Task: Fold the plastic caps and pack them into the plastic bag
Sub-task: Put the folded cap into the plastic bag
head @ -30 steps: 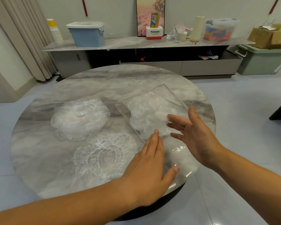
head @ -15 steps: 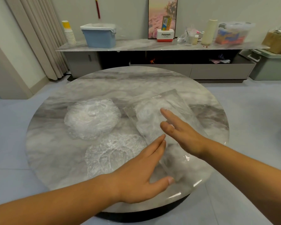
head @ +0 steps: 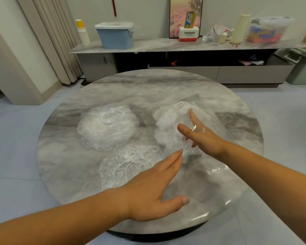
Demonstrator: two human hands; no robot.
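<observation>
The round table [head: 113,89] carries the plastic bag [head: 212,119] (crumpled caps inside). Two loose plastic caps [head: 107,127] lie left of the bag. The left hand [head: 152,190] rests flat on the bag's near end, fingers straight; the right hand [head: 203,137] reaches inside it, fingers extended, gripping nothing.

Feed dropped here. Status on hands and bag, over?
Left hand open, flat on plastic bag. Right hand open, inside bag on packed caps. Two loose caps wait left. Nothing blocking.

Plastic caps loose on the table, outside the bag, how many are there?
2. The far plastic cap sits puffed up left of the plastic bag; the near plastic cap lies flatter, by the bag's left edge. Crumpled white material inside the bag may be more caps, uncountable.
</observation>
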